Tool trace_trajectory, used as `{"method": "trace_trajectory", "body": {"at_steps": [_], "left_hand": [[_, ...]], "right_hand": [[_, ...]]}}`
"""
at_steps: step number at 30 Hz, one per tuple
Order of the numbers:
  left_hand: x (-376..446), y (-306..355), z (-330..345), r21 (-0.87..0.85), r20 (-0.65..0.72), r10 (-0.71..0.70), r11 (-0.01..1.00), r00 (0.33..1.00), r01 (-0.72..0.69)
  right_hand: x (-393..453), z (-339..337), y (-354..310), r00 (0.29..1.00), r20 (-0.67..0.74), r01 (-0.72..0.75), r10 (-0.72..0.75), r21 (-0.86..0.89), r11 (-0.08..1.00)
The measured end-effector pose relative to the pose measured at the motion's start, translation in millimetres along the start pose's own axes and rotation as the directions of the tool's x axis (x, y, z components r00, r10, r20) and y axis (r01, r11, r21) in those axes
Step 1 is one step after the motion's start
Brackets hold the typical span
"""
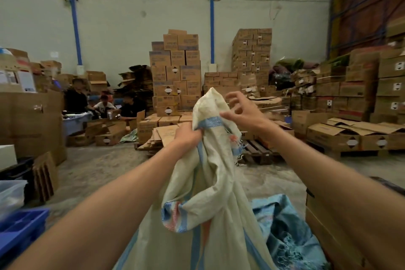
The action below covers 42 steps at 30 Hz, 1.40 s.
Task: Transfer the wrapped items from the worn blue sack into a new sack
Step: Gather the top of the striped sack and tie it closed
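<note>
A cream woven sack (210,182) with blue and red stripes hangs bunched in front of me, lifted to chest height. My left hand (188,135) grips its upper edge by the blue stripe. My right hand (240,110) hovers just right of the sack's top, fingers spread and loosely bent, the thumb close to the cloth but holding nothing. A worn blue sack (282,223) with frayed threads lies crumpled low at the right, behind the cream one. No wrapped items show.
A blue plastic crate (19,230) sits at the lower left and a cardboard box (328,226) at the lower right. Stacks of cartons (175,72) and a wooden pallet (258,151) stand ahead. Several people (103,103) sit among boxes at the left.
</note>
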<state>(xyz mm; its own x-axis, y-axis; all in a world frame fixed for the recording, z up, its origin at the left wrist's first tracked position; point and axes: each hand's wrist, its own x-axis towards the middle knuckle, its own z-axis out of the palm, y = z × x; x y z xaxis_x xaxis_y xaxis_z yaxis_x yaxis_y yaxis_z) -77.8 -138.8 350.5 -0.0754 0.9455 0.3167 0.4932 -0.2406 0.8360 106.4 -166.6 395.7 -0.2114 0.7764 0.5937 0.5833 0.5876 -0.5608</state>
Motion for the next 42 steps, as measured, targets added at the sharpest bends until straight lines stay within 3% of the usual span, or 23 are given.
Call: {"method": "trace_trajectory", "body": {"at_steps": [1, 3, 5, 6, 9, 12, 15, 17, 21, 23, 25, 28, 31, 34, 36, 37, 40, 42], "left_hand": [[5, -3, -4, -0.040, -0.010, -0.059, 0.997, 0.998, 0.059], [16, -8, -11, -0.126, -0.018, -0.168, 0.978, 0.986, 0.164], [20, -8, -13, -0.249, 0.013, -0.243, 0.939, 0.970, 0.238], [18, -6, -13, -0.318, 0.041, -0.262, 0.912, 0.964, 0.261], [7, -4, -12, -0.487, 0.116, -0.286, 0.819, 0.951, 0.305], [2, -12, -16, -0.459, 0.132, -0.275, 0.835, 0.952, 0.305], [3, -24, -23, -0.403, 0.156, -0.250, 0.867, 0.955, 0.293], [3, -32, -25, -0.471, 0.211, -0.209, 0.834, 0.955, 0.286], [-2, -39, -25, -0.673, 0.238, -0.162, 0.684, 0.958, 0.283], [-4, -36, -24, -0.723, 0.192, -0.139, 0.650, 0.972, 0.235], [-7, -34, -25, -0.717, 0.101, -0.125, 0.679, 0.987, 0.159], [-11, -36, -35, -0.575, -0.005, -0.083, 0.815, 0.997, 0.065], [-25, -41, -51, -0.387, 0.257, 0.042, 0.920, 0.966, 0.063], [-47, -42, -52, -0.100, 0.452, 0.089, 0.994, 0.888, -0.049], [-56, -43, -40, 0.152, 0.365, 0.160, 0.962, 0.917, -0.228], [-58, -43, -34, 0.199, 0.287, 0.217, 0.939, 0.933, -0.280], [-50, -41, -29, 0.135, 0.035, 0.314, 0.939, 0.949, -0.315], [-44, -31, -37, 0.069, -0.013, 0.281, 0.958, 0.960, -0.279]], "right_hand": [[-11, 7, 6, 1.000, 0.004, -0.017, 0.017, -0.033, 0.999], [-32, 23, 16, 0.957, 0.185, -0.211, 0.224, -0.086, 0.974], [-52, 43, 20, 0.802, 0.389, -0.426, 0.454, -0.160, 0.890], [-59, 53, 22, 0.751, 0.443, -0.469, 0.489, -0.164, 0.868], [-66, 68, 27, 0.757, 0.418, -0.584, 0.502, 0.088, 0.807], [-58, 62, 27, 0.730, 0.455, -0.679, 0.510, 0.401, 0.614], [-47, 50, 23, 0.734, 0.464, -0.679, 0.495, 0.517, 0.522], [-44, 47, 19, 0.719, 0.479, -0.692, 0.503, 0.565, 0.450], [-53, 69, 21, 0.683, 0.389, -0.730, 0.618, 0.365, 0.577], [-62, 82, 24, 0.718, 0.330, -0.693, 0.613, 0.262, 0.672], [-66, 89, 22, 0.761, 0.297, -0.647, 0.577, 0.268, 0.714], [-56, 85, 15, 0.789, 0.282, -0.588, 0.546, 0.606, 0.536], [-37, 65, 8, 0.856, 0.194, -0.380, 0.479, 0.864, 0.329], [-23, 50, -3, 0.915, 0.122, -0.228, 0.384, 0.942, 0.245], [-18, 43, -18, 0.949, 0.077, -0.174, 0.307, 0.937, 0.302], [-16, 38, -26, 0.967, 0.055, -0.147, 0.247, 0.918, 0.368], [-11, 25, -38, 0.997, -0.004, -0.045, 0.071, 0.746, 0.665], [-12, 23, -33, 0.989, -0.114, -0.027, 0.091, 0.467, 0.884]]}}
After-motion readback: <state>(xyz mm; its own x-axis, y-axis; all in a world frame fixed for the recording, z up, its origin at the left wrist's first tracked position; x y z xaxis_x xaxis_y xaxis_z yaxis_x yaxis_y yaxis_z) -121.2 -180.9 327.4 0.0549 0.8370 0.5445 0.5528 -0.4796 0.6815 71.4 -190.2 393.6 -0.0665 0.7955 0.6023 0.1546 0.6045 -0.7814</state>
